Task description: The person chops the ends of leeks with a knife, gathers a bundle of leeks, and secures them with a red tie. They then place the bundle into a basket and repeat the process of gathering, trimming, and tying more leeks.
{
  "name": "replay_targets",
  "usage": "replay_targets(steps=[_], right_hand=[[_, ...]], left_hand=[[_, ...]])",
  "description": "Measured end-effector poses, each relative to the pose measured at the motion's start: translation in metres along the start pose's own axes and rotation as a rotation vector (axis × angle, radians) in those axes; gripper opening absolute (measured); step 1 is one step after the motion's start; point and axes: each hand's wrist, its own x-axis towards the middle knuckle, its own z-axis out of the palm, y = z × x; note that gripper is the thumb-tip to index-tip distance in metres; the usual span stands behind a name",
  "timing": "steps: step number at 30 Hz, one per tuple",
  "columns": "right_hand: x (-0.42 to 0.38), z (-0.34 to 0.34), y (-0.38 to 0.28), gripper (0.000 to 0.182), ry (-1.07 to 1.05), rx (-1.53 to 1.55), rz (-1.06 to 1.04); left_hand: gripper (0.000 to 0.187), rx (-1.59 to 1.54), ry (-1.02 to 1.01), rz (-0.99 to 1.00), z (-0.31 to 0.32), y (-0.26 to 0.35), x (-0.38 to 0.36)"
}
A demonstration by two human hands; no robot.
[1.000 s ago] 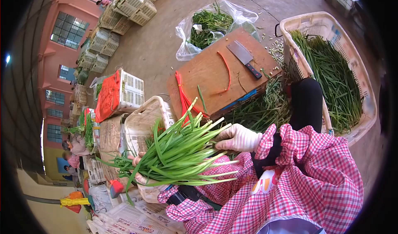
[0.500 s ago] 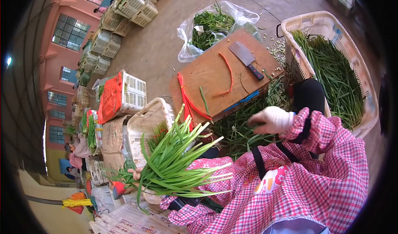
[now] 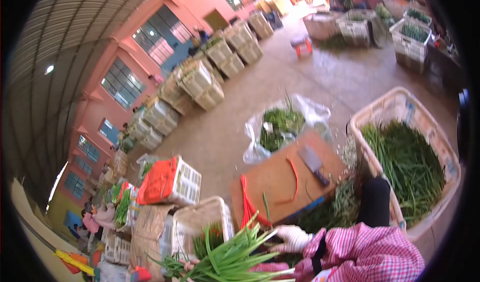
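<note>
My left hand, at the lower edge of the view, is closed around a bunch of long flat green chives. Their pale stem ends fan out to the right. My right hand, in a white glove, is beside those stem ends with its fingers stretched toward them. Just above it lies a brown wooden board. On the board are a cleaver with a dark handle, red ties hanging over the near edge, a single red strip and one green leaf.
A large crate of greens stands at my right. Behind the board sits a clear plastic bag with greens. At left are a white crate and another crate under red cloth. Stacked crates line the wall; people sit far left.
The view has tilted up, so the board and crates sit lower and more of the hall shows. My right hand has moved left, closer to the stem ends; the left keeps hold of the bunch.
</note>
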Motion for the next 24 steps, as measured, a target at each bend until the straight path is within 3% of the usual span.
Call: replay_targets(steps=[3,5,7,9,11,14,15,17,20,23,24], right_hand=[[0.006,-0.008,-0.018,0.045,-0.125,-0.266,0.071],[0.008,-0.001,-0.007,0.041,-0.092,-0.313,0.011],[0.009,-0.004,-0.010,0.038,-0.109,-0.313,0.015],[0.007,0.000,-0.005,0.035,0.029,-0.188,-0.090],[0.006,-0.006,-0.010,0.035,0.023,-0.161,-0.114],[0.007,-0.008,-0.019,0.048,-0.046,-0.214,0.060],[0.008,-0.012,-0.031,0.043,-0.054,-0.162,0.117],[0.009,-0.005,-0.023,0.037,0.084,-0.130,-0.026],[0.007,-0.002,-0.017,0.026,-0.046,0.318,0.239],[0.004,-0.015,-0.023,0.028,-0.231,0.704,0.278],[0.005,-0.024,-0.027,0.032,-0.310,0.592,0.298]], left_hand=[[0.046,-0.112,0.087,-0.037,0.020,-0.005,-0.001],[0.045,-0.159,0.099,-0.039,0.027,-0.008,0.001],[0.045,-0.236,0.098,-0.041,0.031,-0.012,0.003],[0.044,-0.274,0.090,-0.050,0.030,-0.015,0.004],[0.044,-0.239,0.101,-0.058,0.027,-0.015,0.003],[0.043,-0.225,0.140,-0.068,0.019,-0.015,-0.004],[0.043,-0.231,0.156,-0.070,0.016,-0.014,-0.006],[0.042,-0.292,0.176,-0.059,0.002,-0.016,-0.006],[0.042,-0.347,0.209,-0.046,-0.007,-0.006,-0.013],[0.046,-0.157,0.028,-0.284,0.042,0.020,-0.011],[0.046,-0.210,-0.025,-0.271,0.042,0.016,-0.006]])
